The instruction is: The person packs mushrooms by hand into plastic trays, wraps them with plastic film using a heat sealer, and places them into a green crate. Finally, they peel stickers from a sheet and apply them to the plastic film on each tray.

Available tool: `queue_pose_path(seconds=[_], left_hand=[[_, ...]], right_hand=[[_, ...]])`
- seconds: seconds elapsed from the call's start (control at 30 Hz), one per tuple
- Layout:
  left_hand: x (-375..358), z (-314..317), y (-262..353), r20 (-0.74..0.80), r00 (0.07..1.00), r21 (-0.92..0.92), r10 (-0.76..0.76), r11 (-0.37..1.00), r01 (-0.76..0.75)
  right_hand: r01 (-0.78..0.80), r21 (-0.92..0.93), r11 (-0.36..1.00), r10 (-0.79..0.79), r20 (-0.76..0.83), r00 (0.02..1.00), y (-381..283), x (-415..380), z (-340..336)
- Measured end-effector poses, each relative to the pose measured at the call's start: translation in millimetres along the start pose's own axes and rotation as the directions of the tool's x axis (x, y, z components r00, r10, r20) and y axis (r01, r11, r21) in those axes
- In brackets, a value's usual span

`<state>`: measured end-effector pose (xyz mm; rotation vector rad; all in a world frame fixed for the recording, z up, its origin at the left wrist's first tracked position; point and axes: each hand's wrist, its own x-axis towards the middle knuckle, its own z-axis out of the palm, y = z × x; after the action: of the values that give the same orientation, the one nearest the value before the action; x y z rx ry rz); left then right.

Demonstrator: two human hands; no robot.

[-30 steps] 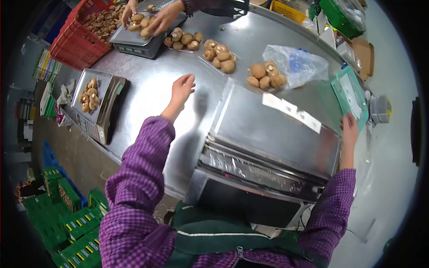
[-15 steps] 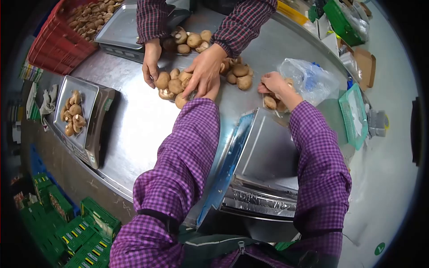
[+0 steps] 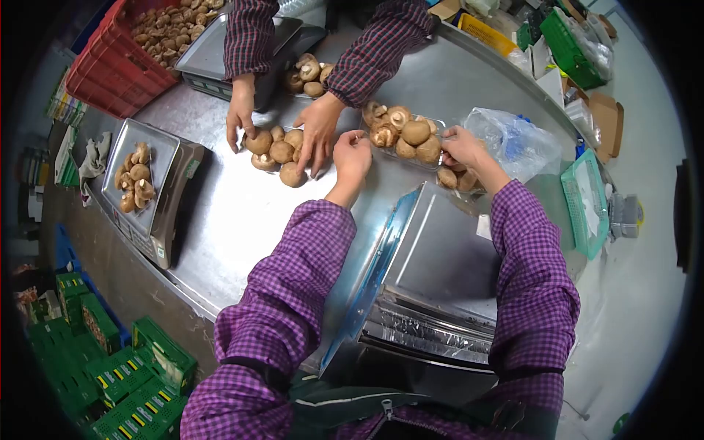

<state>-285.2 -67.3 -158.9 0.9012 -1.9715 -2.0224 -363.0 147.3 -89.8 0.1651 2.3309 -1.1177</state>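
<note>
A clear plastic tray of brown mushrooms [image 3: 415, 132] lies between my hands on the metal table. My left hand [image 3: 352, 163] is closed in a pinch at the tray's left end. At its right end, my right hand [image 3: 468, 152] has fingers closed on the tray's edge. Below my right hand sits another group of mushrooms [image 3: 457, 179], partly hidden by it. To the left, a co-worker's hands [image 3: 317, 132] rest around a second cluster of mushrooms [image 3: 280, 151]. Beyond them is a further tray of mushrooms [image 3: 311, 76].
A scale [image 3: 178, 198] with mushrooms stands at the left, near a red crate [image 3: 110, 70] of mushrooms. A metal-topped machine [image 3: 440, 253] is in front of me. A clear plastic bag [image 3: 506, 139] and a turquoise basket [image 3: 584, 205] lie to the right. Green crates [image 3: 158, 359] are stacked lower left.
My left hand has drawn away from the co-worker's mushrooms to the tray's left end. The mushroom tray now shows between my hands, slightly nearer and to the right. The co-worker's right-side hand has shifted left.
</note>
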Motion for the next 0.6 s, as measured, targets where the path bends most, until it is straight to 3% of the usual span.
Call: queue_pose_path(seconds=[0.13,0.3,0.37,0.43,0.6], left_hand=[[-34.2,10.0,46.0,0.193,0.980,-0.078,-0.056,0.994,0.072],[-86.9,13.7,95.3,0.494,0.854,0.020,0.162,0.980,-0.198],[-114.2,9.5,118.8,0.619,0.772,0.061,0.141,0.972,-0.226],[-142.8,5.8,131.0,0.693,0.707,0.086,0.145,0.956,-0.280],[-215.1,-9.8,126.4,0.785,0.615,0.160,0.072,0.936,-0.314]], right_hand=[[0.041,0.116,0.992,-0.031,-0.087,0.996,11.3,-36.3,-39.4],[0.103,0.219,0.970,-0.063,-0.180,0.982,32.2,-116.3,-89.6],[0.166,0.191,0.967,-0.132,-0.176,0.975,38.1,-156.5,-103.4],[0.131,0.207,0.970,-0.090,-0.197,0.976,50.6,-198.6,-107.2],[0.131,0.317,0.939,-0.069,-0.198,0.978,109.6,-278.1,-97.0]])
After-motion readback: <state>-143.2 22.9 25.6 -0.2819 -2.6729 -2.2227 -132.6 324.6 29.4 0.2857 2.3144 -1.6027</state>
